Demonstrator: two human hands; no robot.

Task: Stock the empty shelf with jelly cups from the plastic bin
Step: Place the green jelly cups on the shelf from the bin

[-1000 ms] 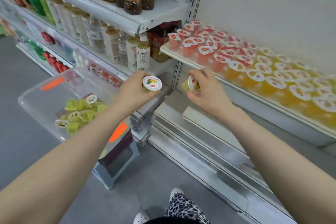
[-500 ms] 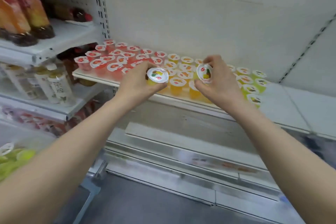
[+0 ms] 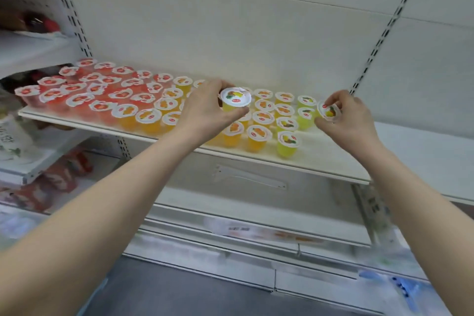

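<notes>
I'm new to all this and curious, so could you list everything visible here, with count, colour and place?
Flat white shelf board: one, white, bare at its right end.
Red plastic jelly cups with white lids: about twenty, red, left part of the shelf.
Orange plastic jelly cups: many, orange, middle of the shelf.
Yellow-green plastic jelly cups: at least four, yellow-green, right of the orange ones.
Upright yellow jelly cup: one, yellow, held above the orange cups.
Tilted yellow jelly cup: one, yellow, held at the rows' right end.
Pale labelled bottle: one, whitish, far left edge, blurred.
Left hand: one, fingers round the upright cup.
Right hand: one, fingers pinching the tilted cup.
</notes>
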